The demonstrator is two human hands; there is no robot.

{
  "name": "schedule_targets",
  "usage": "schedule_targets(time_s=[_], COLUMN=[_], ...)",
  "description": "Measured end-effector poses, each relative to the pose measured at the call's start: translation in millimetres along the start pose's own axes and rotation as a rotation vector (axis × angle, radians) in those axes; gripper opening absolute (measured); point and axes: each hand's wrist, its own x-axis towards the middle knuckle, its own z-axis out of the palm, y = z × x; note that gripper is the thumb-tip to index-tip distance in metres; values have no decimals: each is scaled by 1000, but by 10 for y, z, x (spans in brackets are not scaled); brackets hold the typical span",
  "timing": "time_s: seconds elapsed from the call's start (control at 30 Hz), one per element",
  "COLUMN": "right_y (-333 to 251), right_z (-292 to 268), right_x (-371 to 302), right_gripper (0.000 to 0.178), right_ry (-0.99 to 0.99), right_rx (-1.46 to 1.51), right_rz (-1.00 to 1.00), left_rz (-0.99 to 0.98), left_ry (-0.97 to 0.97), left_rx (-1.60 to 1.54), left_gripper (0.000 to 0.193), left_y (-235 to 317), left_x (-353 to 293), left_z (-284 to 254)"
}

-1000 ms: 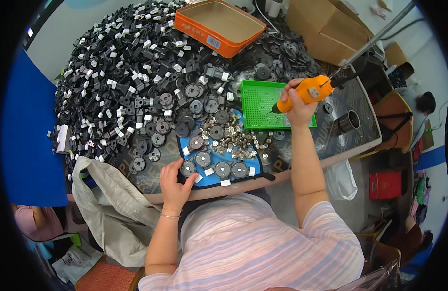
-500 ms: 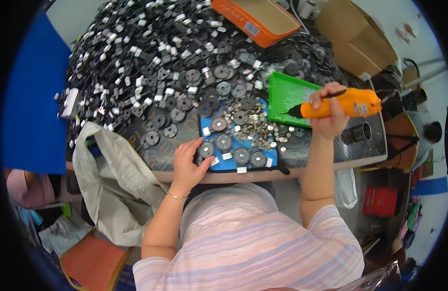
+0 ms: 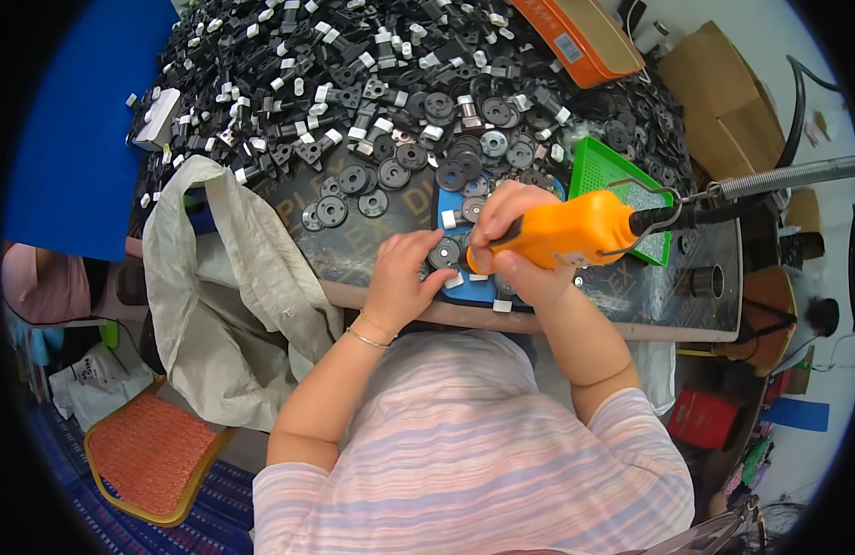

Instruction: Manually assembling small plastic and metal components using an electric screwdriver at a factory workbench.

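Note:
My right hand (image 3: 522, 242) is wrapped around an orange electric screwdriver (image 3: 576, 225), its dark nose pointing left and low over the discs on a blue mat (image 3: 480, 290). The driver's very tip is hidden by my fingers. My left hand (image 3: 400, 276) pinches the left edge of a black round disc (image 3: 445, 252) with a pale centre, thumb below and fingertips above. Other black discs with white tabs (image 3: 503, 304) share the mat, partly covered by my right hand. A green perforated tray (image 3: 587, 176) with small metal pieces stands behind the driver.
A large heap of black parts with white ends (image 3: 289, 102) covers the far table. An orange box (image 3: 585, 46) and a cardboard box (image 3: 724, 102) stand at the back right. A coiled spring (image 3: 779, 178) reaches the driver. A pale sack (image 3: 219, 305) hangs at the left edge.
My right hand has brought the screwdriver from above the green tray left and nearer, down to the discs on the mat. My left hand stays at its disc. The whole view has shifted.

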Motion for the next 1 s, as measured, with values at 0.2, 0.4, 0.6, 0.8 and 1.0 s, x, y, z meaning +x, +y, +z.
schedule_targets(time_s=[0.2, 0.4, 0.6, 0.8, 1.0], right_y=[71, 123, 7, -589, -1109], right_z=[22, 55, -85, -516, -1155], right_x=[0, 14, 313, 203, -750], right_gripper=[23, 23, 28, 28, 28], right_ry=[-45, -80, -430, -35, 447], right_rx=[-1, 16, 10, 268, -145], right_rz=[-3, 8, -33, -157, -164], left_rz=[-4, -15, -15, -12, 197], left_ry=[-1, -9, -21, 3, -111], left_rx=[5, 12, 5, 81, 225], left_gripper=[51, 49, 46, 54, 82], left_y=[5, -1, -2, 50, 279], left_x=[10, 18, 41, 14, 271], left_z=[5, -2, -2, 4, -31])
